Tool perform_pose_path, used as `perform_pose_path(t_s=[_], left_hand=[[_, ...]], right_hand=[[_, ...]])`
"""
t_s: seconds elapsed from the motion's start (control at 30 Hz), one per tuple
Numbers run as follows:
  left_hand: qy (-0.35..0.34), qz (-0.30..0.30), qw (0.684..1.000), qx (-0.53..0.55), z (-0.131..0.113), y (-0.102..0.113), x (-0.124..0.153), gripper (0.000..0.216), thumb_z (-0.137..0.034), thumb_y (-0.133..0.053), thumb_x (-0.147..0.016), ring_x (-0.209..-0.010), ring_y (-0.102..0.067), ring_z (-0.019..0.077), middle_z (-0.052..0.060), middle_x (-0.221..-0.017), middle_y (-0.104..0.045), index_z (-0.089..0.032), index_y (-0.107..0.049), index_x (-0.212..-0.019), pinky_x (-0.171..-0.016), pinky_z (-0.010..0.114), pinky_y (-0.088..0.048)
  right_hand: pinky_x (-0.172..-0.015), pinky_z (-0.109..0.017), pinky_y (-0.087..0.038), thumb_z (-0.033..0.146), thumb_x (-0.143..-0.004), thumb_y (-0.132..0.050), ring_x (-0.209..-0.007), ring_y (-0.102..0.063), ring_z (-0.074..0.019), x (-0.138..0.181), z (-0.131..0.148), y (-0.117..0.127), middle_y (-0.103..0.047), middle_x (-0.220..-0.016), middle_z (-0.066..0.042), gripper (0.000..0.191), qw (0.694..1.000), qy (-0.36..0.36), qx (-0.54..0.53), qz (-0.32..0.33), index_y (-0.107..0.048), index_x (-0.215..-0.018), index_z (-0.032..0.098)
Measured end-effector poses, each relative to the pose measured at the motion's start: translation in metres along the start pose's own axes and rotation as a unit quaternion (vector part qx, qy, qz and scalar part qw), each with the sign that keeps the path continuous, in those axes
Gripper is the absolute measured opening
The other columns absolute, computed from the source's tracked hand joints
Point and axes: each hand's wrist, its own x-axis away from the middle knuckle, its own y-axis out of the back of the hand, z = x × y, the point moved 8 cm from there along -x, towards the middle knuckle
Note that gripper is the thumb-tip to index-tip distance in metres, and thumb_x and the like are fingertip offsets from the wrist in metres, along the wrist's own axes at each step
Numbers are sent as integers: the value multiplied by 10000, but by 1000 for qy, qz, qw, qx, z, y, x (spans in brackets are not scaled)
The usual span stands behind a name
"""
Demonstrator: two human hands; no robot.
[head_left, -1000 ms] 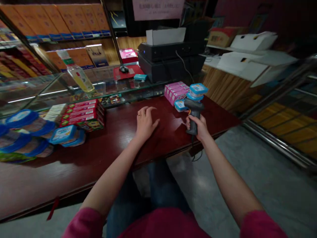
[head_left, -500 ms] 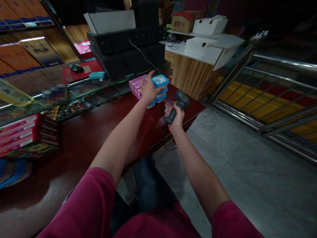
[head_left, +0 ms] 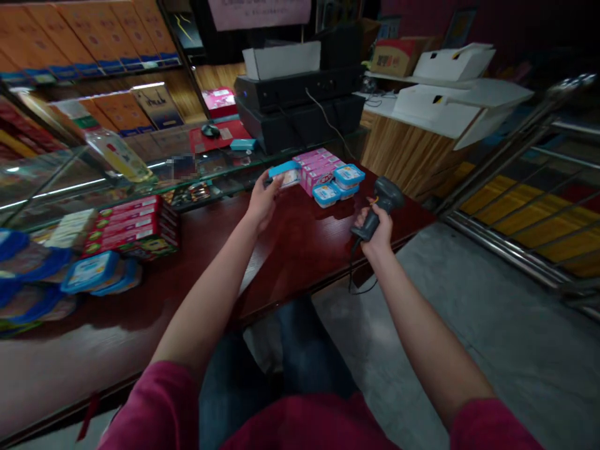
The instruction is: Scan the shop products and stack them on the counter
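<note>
My left hand (head_left: 264, 199) grips a small plastic tub with a blue lid (head_left: 287, 174), tilted and raised just left of the pink boxes (head_left: 319, 167). Several more blue-lidded tubs (head_left: 347, 177) sit against those boxes at the counter's far right, some stacked. Wrapped round the handle of a dark grey barcode scanner (head_left: 380, 206) is my right hand (head_left: 379, 231), over the counter's right edge. The scanner's head points away from me, and its cord hangs below the hand.
On the left of the dark red counter (head_left: 300, 244) stand red boxes (head_left: 135, 228) and a pile of blue-lidded tubs (head_left: 91, 272). A glass display case (head_left: 164, 162) runs behind, with a bottle (head_left: 115, 150) and a mouse (head_left: 210, 130). Metal railing (head_left: 501, 244) stands to the right.
My left hand has lifted a tub off the stack by the pink boxes and carried it left. My right hand still holds the scanner. The view has swung left.
</note>
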Motion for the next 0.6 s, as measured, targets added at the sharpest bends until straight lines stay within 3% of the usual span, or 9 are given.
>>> perform_pose_path(t_s=[0.13,0.3,0.47,0.6], left_hand=[[49,-21,999,-10,-20,82,34,155,-249,-813,-945,-1047,-790,165,66,-1099,-821,-196,-741,-1072,-1032,302,-596],[65,-86,991,84,-34,162,70,116,-231,-758,-974,-1067,-813,202,88,-1091,-824,-179,-725,-1072,-1075,360,-644],[78,-129,972,178,-35,198,86,173,-285,-711,-1022,-1188,-808,271,123,-1097,-826,-164,-699,-1146,-1071,375,-666],[43,-154,964,211,-42,212,83,186,-309,-627,-1082,-1254,-776,218,86,-1113,-832,-174,-725,-1164,-1138,339,-615]], right_hand=[[-441,-222,-363,400,-708,-851,-458,-451,-89,24,-16,-46,-557,-621,82,371,995,-50,9,84,-639,-976,258],[-412,-228,-345,395,-722,-827,-445,-438,-97,72,-67,-153,-566,-616,74,379,958,-158,20,238,-687,-1034,232],[-410,-213,-314,404,-770,-791,-452,-406,-83,96,-119,-243,-551,-618,71,394,903,-237,1,357,-698,-1089,192],[-408,-217,-307,409,-767,-783,-447,-384,-84,99,-157,-266,-532,-607,75,374,877,-279,16,392,-675,-1053,192]])
